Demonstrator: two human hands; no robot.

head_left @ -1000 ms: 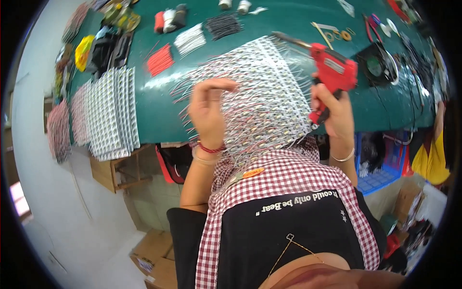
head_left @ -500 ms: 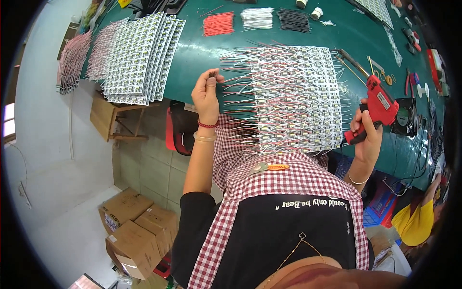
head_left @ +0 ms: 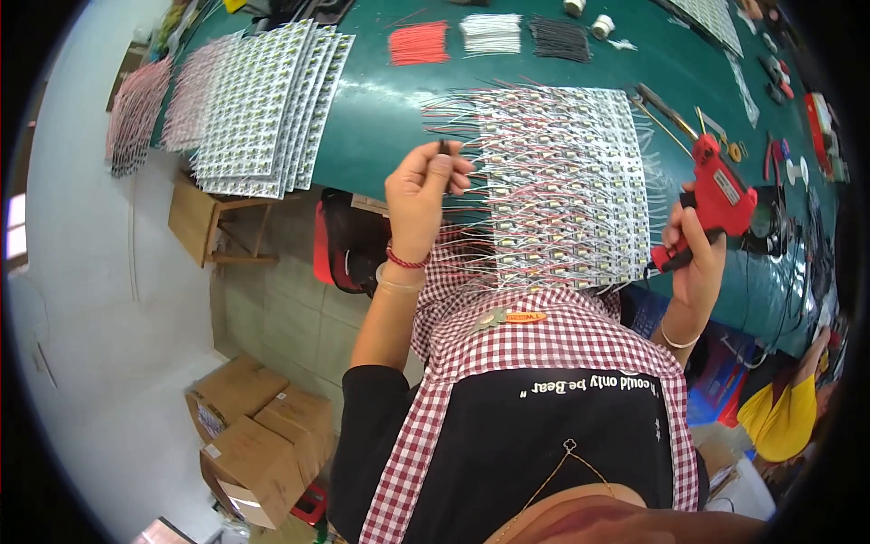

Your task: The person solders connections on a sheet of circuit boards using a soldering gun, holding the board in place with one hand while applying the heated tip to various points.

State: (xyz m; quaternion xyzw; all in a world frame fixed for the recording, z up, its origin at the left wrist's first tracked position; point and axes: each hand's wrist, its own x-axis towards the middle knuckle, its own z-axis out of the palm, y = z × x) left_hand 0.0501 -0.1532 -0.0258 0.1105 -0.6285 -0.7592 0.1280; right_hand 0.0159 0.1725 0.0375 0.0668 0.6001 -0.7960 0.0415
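A red soldering gun (head_left: 725,192) is gripped in my right hand (head_left: 696,254), its long thin tip pointing up and left past the panel's far right corner. My left hand (head_left: 419,195) is closed in a pinch at the left edge of the circuit board panel (head_left: 571,181). Something small and dark shows at its fingertips, too small to name. The panel lies on the green table (head_left: 381,118) in front of me, covered with rows of small parts. Red, white and black wires (head_left: 453,109) stick out from its left side, partly under my left fingers.
Stacked panels (head_left: 245,109) stand at the table's left end, beside bundled pink-red wires (head_left: 136,113). Red wires (head_left: 419,43), white wires (head_left: 491,34) and black wires (head_left: 560,40) lie along the far side. Red-handled pliers (head_left: 768,159) and a white spool (head_left: 797,170) sit at the right.
My left hand has moved right, closer to the panel's wires, still pinched. The soldering gun in my right hand has shifted only slightly.
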